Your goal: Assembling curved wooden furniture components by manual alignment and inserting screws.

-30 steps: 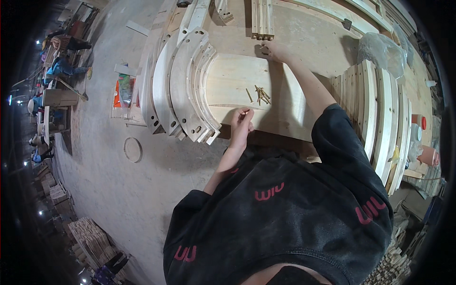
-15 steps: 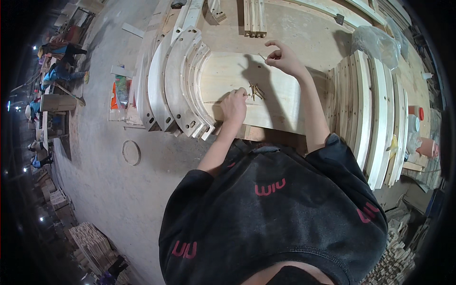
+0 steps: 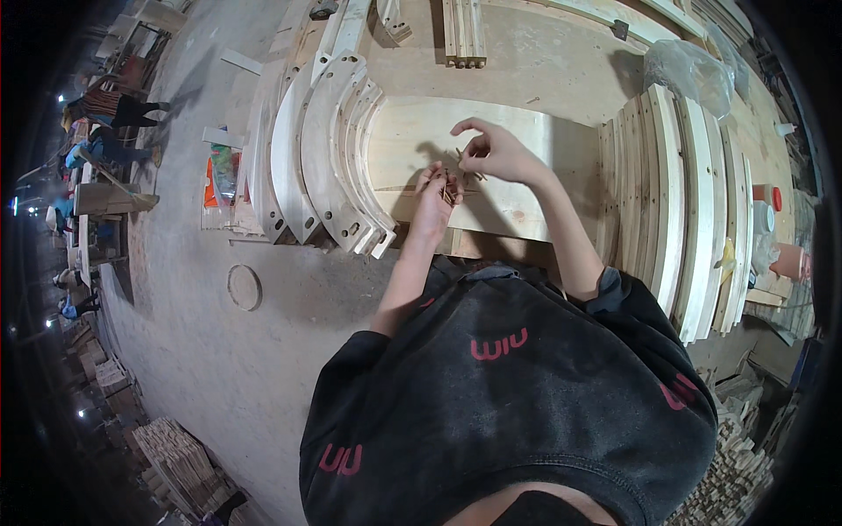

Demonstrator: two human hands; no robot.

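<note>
- Left hand [image 3: 436, 195] resting over the flat pale wooden panel [image 3: 535, 188] on the counter [image 3: 561, 53], grip closed around a small bundle of thin wooden dowel pins [image 3: 450, 186], the pin ends poking out past the fingers.
- Right hand [image 3: 493, 151] raised just above the same panel, close beside the left hand, thumb and fingertips pinched together on what looks like a single pin; too small to tell for certain.
- Both hands nearly touching, meeting over the middle of the panel, shadows cast onto the wood beneath.
- Panel lying flat near the front edge of the counter, between two groups of curved parts.
- Stack of curved wooden pieces [image 3: 329, 158] standing on edge just left of the panel, arcs nested one inside another, round holes visible in the ends.
- Row of long curved slats [image 3: 675, 193] on edge just right of the panel, packed side by side.
- Bundle of straight wooden strips [image 3: 463, 31] lying farther back on the counter, well apart from the hands.
- Clear plastic bag [image 3: 693, 70] crumpled at the far right corner of the counter.
- Round wooden disc [image 3: 245, 287] lying on the concrete floor [image 3: 202, 368] to the left, below the counter.
- Orange packet [image 3: 219, 175] near the curved stack, at the counter's left side.
- Black sweatshirt with red marks [image 3: 500, 394] filling the lower part of the view.
</note>
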